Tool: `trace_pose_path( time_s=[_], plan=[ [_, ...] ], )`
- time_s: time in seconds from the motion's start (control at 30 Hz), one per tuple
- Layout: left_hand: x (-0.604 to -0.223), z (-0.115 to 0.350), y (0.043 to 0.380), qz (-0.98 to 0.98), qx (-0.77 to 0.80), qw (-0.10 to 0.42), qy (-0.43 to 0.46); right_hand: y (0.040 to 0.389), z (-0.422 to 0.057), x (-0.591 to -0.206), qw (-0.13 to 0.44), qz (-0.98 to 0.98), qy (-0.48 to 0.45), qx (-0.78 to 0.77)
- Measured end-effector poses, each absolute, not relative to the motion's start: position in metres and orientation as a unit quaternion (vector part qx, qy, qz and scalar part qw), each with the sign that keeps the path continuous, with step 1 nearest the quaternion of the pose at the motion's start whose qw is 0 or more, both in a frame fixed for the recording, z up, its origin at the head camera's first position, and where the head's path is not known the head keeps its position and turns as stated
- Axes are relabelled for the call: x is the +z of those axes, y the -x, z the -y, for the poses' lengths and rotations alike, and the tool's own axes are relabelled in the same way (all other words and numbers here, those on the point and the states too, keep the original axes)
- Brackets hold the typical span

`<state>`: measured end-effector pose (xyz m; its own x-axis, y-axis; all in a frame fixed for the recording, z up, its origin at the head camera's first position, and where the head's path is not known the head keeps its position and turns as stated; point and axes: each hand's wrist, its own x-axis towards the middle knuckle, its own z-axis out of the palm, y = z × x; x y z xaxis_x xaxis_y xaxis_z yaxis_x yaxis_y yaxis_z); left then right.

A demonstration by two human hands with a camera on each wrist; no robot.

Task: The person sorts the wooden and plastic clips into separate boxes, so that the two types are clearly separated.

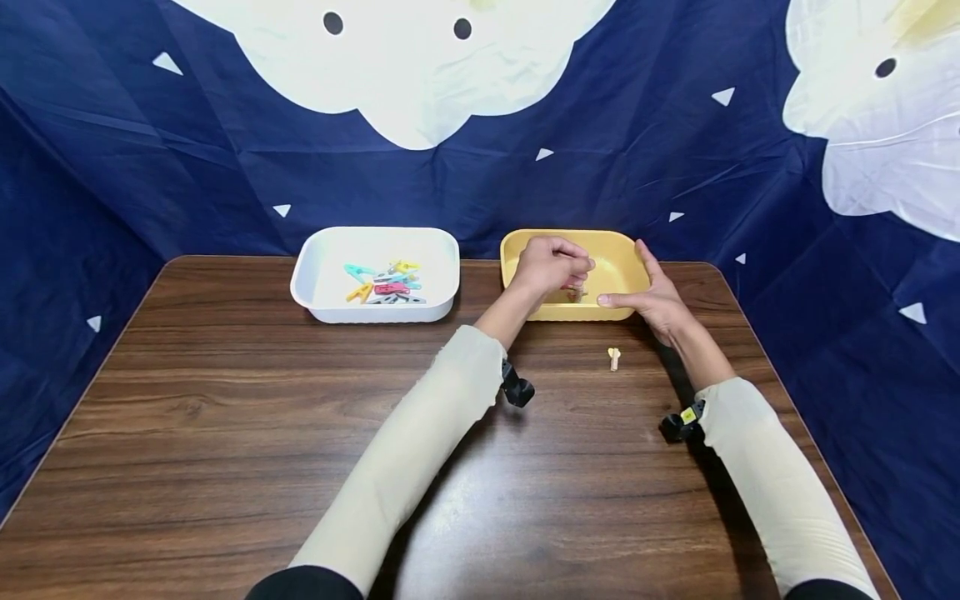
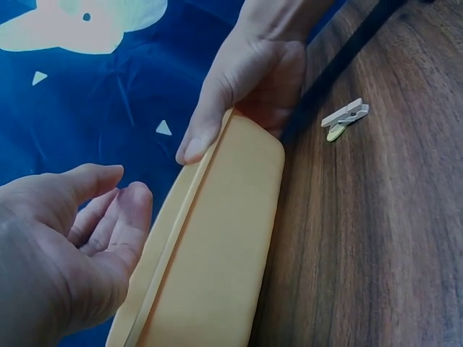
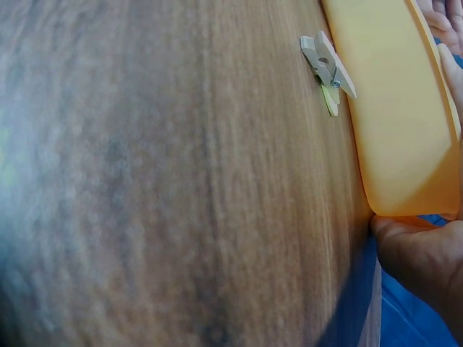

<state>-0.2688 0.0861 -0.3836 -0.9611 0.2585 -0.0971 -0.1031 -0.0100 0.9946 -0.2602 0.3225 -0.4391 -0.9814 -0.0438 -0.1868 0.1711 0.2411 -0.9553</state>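
My right hand (image 1: 656, 304) grips the right end of a yellow plastic tub (image 1: 618, 254), its thumb over the front rim and the other fingers along the outer side. My left hand (image 1: 551, 271) is over the tub, fingers loosely bent; in the left wrist view a gap shows between thumb and fingertips, with nothing visible in it. Under the left hand, small reddish and pale pieces (image 1: 576, 294) lie in the tub, partly hidden. A small wooden clothespin (image 1: 614, 358) with a yellowish piece at one end lies on the table before the tub.
A white plastic tub (image 1: 315, 287) stands to the left, holding several coloured plastic clothespins (image 1: 392, 288). Both tubs are near the back edge of the brown wooden table (image 1: 225, 433). Behind it hangs a dark blue cloth (image 1: 480, 183) with white cloud shapes.
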Motion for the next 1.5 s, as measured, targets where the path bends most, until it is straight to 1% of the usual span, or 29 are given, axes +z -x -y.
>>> trace_pose_path(
  time_s=[0.23, 0.67, 0.93, 1.1, 1.5],
  plan=[
    [-0.383, -0.085, 0.262, -0.697, 0.696, 0.146, -0.093, 0.261, -0.323, -0.44, 0.093, -0.784, -0.043, -0.613],
    [-0.385, -0.088, 0.236, -0.694, 0.68, 0.172, -0.161, 0.259, -0.323, -0.44, 0.083, -0.781, -0.028, -0.618],
    [-0.393, -0.088, 0.217, -0.711, 0.645, 0.209, -0.187, 0.26, -0.323, -0.44, 0.076, -0.776, -0.025, -0.626],
    [-0.403, -0.088, 0.208, -0.727, 0.624, 0.218, -0.186, 0.26, -0.322, -0.44, 0.081, -0.772, -0.028, -0.63],
    [-0.432, -0.099, 0.188, -0.765, 0.583, 0.233, -0.143, 0.26, -0.321, -0.439, 0.079, -0.769, -0.026, -0.634]
  ],
)
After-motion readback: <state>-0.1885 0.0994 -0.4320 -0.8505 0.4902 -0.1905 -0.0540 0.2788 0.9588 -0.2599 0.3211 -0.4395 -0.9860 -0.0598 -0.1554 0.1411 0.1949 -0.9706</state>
